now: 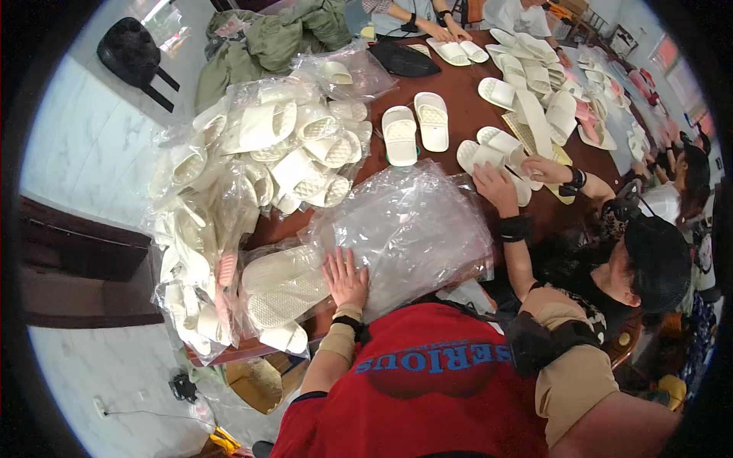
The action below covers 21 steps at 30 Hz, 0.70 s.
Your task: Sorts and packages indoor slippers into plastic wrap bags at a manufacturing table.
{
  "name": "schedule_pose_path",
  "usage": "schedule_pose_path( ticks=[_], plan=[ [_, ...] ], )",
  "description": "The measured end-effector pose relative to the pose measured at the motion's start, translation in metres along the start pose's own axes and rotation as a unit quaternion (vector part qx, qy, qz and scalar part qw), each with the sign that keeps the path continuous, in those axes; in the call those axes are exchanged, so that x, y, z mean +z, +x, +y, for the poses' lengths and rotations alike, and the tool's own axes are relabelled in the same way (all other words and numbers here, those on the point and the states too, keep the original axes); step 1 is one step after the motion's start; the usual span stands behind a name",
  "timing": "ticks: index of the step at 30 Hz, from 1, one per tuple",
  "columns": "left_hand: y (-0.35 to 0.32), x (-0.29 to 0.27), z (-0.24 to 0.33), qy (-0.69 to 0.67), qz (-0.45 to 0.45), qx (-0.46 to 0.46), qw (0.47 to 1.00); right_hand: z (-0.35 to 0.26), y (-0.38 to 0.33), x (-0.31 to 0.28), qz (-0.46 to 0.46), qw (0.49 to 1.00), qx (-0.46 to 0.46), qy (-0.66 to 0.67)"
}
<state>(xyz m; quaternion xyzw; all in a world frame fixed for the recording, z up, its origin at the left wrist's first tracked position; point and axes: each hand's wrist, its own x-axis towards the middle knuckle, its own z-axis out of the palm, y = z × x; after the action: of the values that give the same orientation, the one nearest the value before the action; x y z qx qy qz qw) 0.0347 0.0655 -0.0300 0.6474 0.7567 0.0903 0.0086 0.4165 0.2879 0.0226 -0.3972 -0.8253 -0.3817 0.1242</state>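
Observation:
My left hand (346,278) lies flat, fingers outstretched, where a stack of clear plastic bags (405,221) meets a bagged pair of cream slippers (284,284). Its palm faces down and nothing is gripped. A beige sleeve and a black band circle that wrist. My right arm (576,382), in a beige sleeve with a black band, shows at the lower right; I cannot make out its hand. Beyond the bags, a pair of white slippers (433,122) stands on the brown table (450,88).
Bagged slippers (298,164) heap up at the left. On the right, a co-worker's hands (496,187) touch white slippers. Another person's hands (450,32) handle slippers at the far side. Loose slippers (531,69) pile at the far right. An open cardboard box (256,385) sits below the table.

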Motion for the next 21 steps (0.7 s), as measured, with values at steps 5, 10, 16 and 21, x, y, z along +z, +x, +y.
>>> schedule_pose_path(
  ticks=[5,10,16,21],
  plan=[
    [-0.004,-0.003,-0.004,-0.002,-0.008,-0.01,1.0,-0.008,-0.003,0.017,-0.053,0.998,0.005,0.045],
    [-0.002,-0.004,0.003,-0.01,0.003,0.0,1.0,-0.012,-0.041,0.074,-0.15,0.782,-0.15,-0.585],
    [-0.006,0.0,-0.001,-0.03,-0.007,-0.008,0.999,-0.011,-0.039,0.055,-0.101,0.283,-0.248,-0.921],
    [-0.005,-0.001,-0.001,-0.015,-0.003,-0.003,1.0,-0.004,-0.043,0.046,-0.084,0.097,-0.237,-0.963]
  ],
)
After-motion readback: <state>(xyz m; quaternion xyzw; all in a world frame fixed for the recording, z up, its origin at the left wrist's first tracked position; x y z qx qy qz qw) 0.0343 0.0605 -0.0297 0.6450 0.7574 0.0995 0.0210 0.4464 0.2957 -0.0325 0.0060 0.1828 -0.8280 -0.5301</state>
